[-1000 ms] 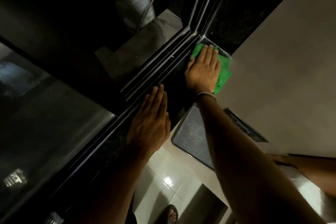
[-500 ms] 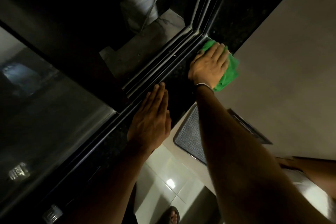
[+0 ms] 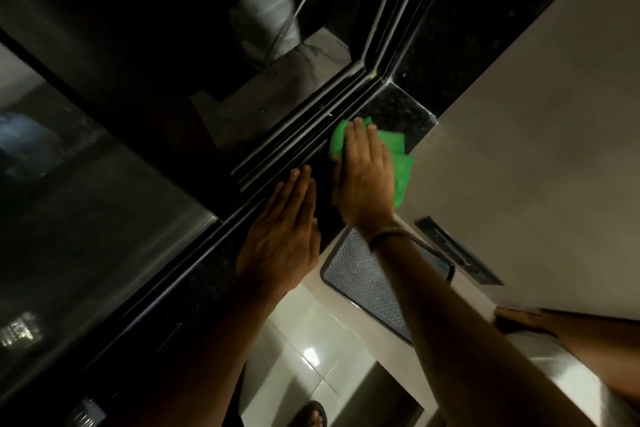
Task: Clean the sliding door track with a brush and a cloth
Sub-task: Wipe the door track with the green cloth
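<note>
Right hand [image 3: 363, 177] flat, pressing green cloth [image 3: 401, 170].

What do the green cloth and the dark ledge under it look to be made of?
The green cloth: soft fabric, perhaps microfiber; it folds limply, matte. The dark ledge: probably polished granite; black with fine pale specks and a glossy sheen.

Black granite sill [image 3: 398, 111], green cloth [image 3: 403, 166], both hands flat
</note>
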Motion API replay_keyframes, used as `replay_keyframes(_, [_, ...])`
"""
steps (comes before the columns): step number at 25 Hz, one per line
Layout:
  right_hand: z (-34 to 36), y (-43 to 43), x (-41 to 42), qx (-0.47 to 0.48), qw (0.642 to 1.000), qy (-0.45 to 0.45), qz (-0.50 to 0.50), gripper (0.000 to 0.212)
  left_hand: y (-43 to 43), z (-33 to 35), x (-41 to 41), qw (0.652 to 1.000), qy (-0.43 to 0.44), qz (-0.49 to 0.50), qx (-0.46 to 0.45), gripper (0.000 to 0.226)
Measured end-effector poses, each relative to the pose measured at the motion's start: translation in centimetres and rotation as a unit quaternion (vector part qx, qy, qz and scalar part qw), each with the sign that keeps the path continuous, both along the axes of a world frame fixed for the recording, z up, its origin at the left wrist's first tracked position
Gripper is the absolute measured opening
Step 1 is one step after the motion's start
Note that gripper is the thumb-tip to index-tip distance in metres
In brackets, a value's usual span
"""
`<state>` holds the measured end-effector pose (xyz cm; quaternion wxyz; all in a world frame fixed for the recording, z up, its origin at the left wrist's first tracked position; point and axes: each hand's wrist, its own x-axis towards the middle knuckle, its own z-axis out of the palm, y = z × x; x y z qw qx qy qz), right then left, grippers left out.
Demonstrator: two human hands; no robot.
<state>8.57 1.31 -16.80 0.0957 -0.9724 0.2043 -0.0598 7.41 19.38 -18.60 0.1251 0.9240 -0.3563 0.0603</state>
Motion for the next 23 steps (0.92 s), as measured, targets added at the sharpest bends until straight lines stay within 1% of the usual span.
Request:
replay_keyframes(2, [-0.5, 0.7, -1.7, -0.003, 0.999, -0.007, 0.053, 0.063, 0.0, 0.0, 0.0, 1.000, -0.003, -0.004, 0.007, 0.060])
replay_keyframes(4, [-0.4, -0.7, -0.3, -0.005, 0.998, -0.001, 0.057, 0.063, -0.1, 0.0, 0.0, 1.000, -0.007, -0.003, 0.009, 0.060])
replay_keyframes(8, [0.0, -5.8, 3.9, -0.005, 0.999, 0.024, -0.023, 0.064, -0.2, -0.1, -0.1, 1.000, -0.015, 0.000, 0.003, 0.059])
replay_keyframes(12, [0.0, -8.8, 5.6, -0.012, 0.998, 0.017, -0.056, 0.065, -0.1, -0.1, 0.0, 1.000, -0.015, -0.001, 0.004, 0.059])
replay_keyframes(15, [-0.3, -7.8, 5.6, -0.014, 0.994, 0.003, -0.105, 0.064, -0.1, 0.0, -0.1, 1.000, -0.005, 0.000, 0.011, 0.060])
replay_keyframes(18, [-0.5, -5.9, 5.5, -0.008, 0.972, -0.008, -0.236, 0.065, -0.1, 0.1, -0.1, 1.000, 0.007, 0.003, 0.018, 0.062])
replay_keyframes(20, [-0.1, -5.2, 6.1, 0.021, 0.956, 0.006, -0.293, 0.067, -0.1, 0.0, -0.2, 1.000, 0.010, 0.006, 0.018, 0.062])
replay_keyframes(21, [0.1, -5.0, 6.7, 0.034, 0.952, 0.016, -0.303, 0.067, -0.2, 0.0, -0.2, 1.000, 0.011, 0.006, 0.020, 0.062])
replay_keyframes(23, [0.3, -4.5, 7.7, 0.032, 0.961, 0.029, -0.273, 0.067, -0.2, 0.0, -0.1, 1.000, 0.008, 0.008, 0.023, 0.062])
